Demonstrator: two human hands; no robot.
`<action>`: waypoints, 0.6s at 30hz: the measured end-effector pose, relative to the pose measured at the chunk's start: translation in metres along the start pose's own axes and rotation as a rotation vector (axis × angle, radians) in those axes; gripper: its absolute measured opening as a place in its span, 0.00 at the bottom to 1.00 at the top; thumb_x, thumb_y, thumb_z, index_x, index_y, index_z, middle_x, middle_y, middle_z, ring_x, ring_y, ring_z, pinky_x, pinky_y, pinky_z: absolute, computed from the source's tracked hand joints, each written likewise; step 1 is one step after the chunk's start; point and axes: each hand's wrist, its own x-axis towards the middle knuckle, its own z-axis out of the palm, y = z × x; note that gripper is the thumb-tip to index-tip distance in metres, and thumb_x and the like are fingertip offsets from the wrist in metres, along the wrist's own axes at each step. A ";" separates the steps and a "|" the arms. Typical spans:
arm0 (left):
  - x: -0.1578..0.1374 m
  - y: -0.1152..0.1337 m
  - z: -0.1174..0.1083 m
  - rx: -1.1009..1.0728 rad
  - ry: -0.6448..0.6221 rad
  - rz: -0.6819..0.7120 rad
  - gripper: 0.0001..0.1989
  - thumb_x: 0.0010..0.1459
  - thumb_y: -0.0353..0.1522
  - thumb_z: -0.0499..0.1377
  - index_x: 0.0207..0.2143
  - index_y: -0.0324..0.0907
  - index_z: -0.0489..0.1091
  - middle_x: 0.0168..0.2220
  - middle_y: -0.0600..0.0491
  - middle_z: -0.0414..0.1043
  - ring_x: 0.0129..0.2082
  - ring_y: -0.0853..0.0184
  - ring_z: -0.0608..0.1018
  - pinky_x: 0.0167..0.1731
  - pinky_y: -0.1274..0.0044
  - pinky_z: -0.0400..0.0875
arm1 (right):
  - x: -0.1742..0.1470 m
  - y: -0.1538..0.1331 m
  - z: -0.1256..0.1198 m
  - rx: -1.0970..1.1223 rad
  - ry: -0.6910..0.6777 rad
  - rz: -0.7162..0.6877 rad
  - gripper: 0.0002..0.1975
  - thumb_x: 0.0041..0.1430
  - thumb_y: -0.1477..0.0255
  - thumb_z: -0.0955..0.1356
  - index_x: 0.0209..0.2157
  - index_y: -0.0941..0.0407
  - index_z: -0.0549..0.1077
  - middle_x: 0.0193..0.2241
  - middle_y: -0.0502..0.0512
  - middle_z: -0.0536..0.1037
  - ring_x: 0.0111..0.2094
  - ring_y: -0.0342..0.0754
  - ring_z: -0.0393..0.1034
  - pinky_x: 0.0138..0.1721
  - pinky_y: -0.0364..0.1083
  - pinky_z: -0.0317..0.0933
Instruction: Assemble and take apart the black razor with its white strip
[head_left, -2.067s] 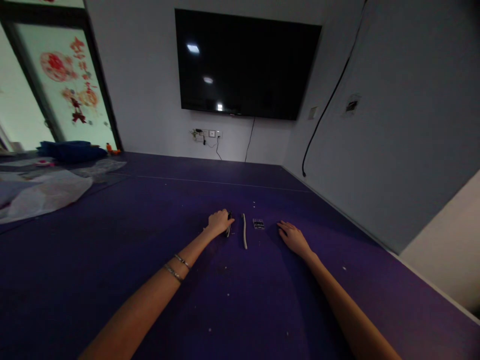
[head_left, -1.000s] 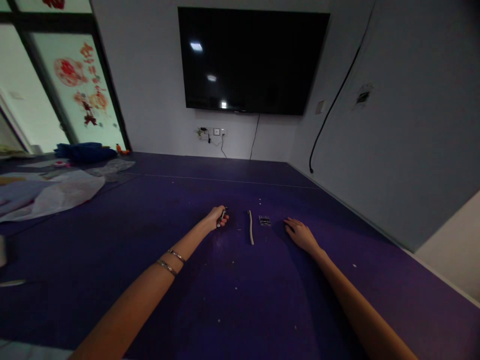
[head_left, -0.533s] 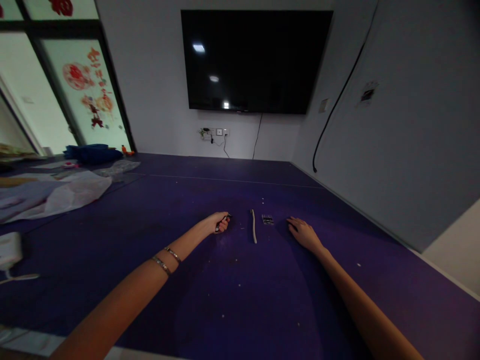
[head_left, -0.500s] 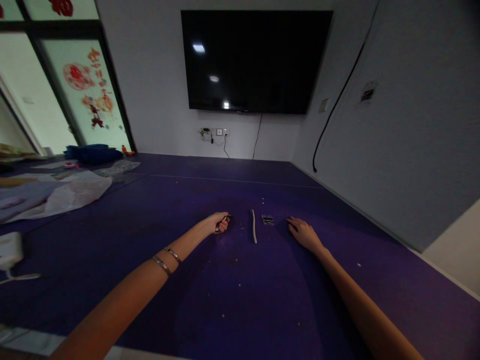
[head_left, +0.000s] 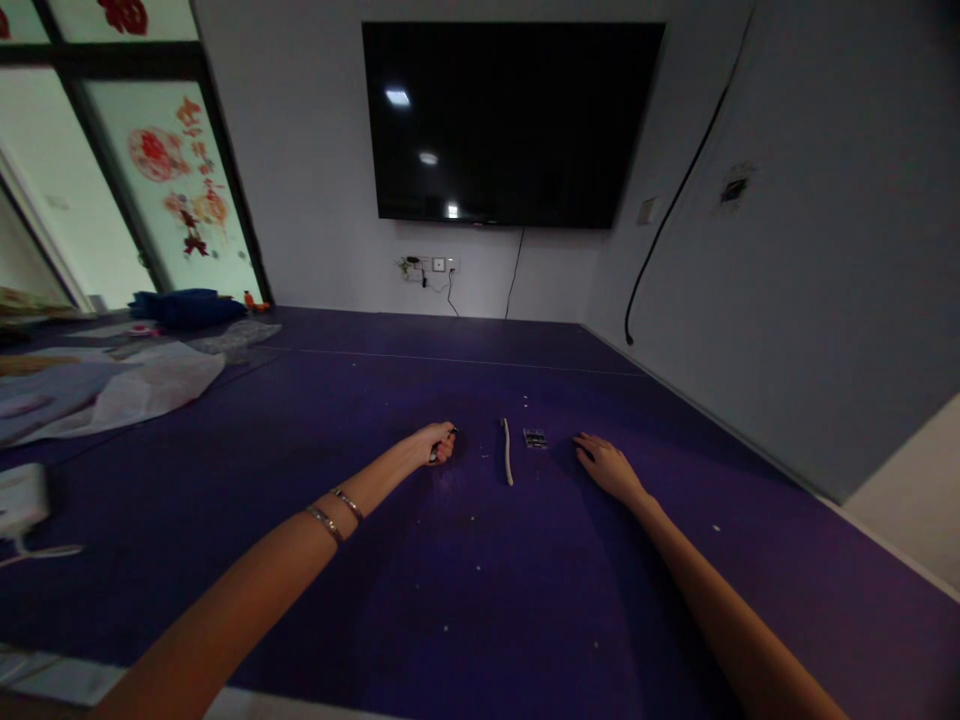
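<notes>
My left hand [head_left: 437, 444] is closed around a small dark object with a light patch; most of it is hidden in the fist, so its kind does not show. On the purple surface [head_left: 495, 600], to the right of that fist, lies a pale, slightly bent stick [head_left: 508, 455]. Beside the stick is a small clear-looking square piece with dark contents [head_left: 535, 439]. Further right, my right hand [head_left: 606, 466] rests palm down with its fingers stretched out, holding nothing. A gap separates it from the square piece.
At the left lie white plastic sheeting [head_left: 169, 390], a dark blue bundle [head_left: 187, 307] and a white device with a cord [head_left: 21, 497]. A black cable [head_left: 667, 215] hangs down the right wall. A television [head_left: 517, 125] is mounted ahead, above wall sockets [head_left: 439, 265]. White specks dot the surface.
My left fist has turned slightly, and less of the dark object sticks out of it. My right hand, the stick and the square piece stay in place.
</notes>
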 end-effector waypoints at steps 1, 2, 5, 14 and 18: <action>-0.001 0.000 0.000 0.012 0.009 0.006 0.18 0.62 0.33 0.40 0.18 0.41 0.53 0.09 0.61 0.48 0.06 0.78 0.52 0.08 0.86 0.43 | 0.000 0.000 0.000 0.000 0.003 -0.005 0.22 0.59 0.66 0.56 0.51 0.57 0.67 0.54 0.60 0.65 0.55 0.52 0.59 0.54 0.51 0.52; -0.002 0.000 0.001 0.025 0.022 0.016 0.18 0.61 0.33 0.40 0.19 0.41 0.53 0.09 0.61 0.48 0.06 0.78 0.51 0.08 0.86 0.43 | 0.000 0.000 0.000 0.001 0.007 -0.012 0.22 0.59 0.66 0.56 0.51 0.57 0.68 0.54 0.60 0.65 0.54 0.52 0.59 0.54 0.51 0.52; -0.003 -0.001 0.002 0.066 0.071 0.071 0.16 0.60 0.32 0.41 0.19 0.41 0.54 0.09 0.62 0.47 0.06 0.78 0.51 0.07 0.86 0.42 | -0.001 0.000 0.000 0.009 0.017 -0.026 0.22 0.59 0.66 0.56 0.51 0.58 0.68 0.54 0.60 0.65 0.54 0.52 0.59 0.54 0.51 0.52; -0.002 0.010 0.010 0.230 0.168 0.460 0.15 0.58 0.38 0.44 0.29 0.39 0.64 0.12 0.59 0.57 0.08 0.76 0.58 0.09 0.83 0.51 | 0.001 0.001 0.001 0.016 0.005 -0.006 0.22 0.59 0.67 0.56 0.52 0.57 0.67 0.54 0.60 0.65 0.55 0.51 0.57 0.55 0.51 0.51; -0.008 0.020 0.020 0.178 -0.004 0.483 0.12 0.57 0.34 0.46 0.34 0.38 0.65 0.21 0.53 0.68 0.16 0.71 0.71 0.18 0.77 0.67 | -0.001 -0.002 -0.002 0.008 -0.008 0.016 0.22 0.59 0.67 0.56 0.52 0.57 0.67 0.55 0.59 0.65 0.56 0.52 0.57 0.55 0.51 0.50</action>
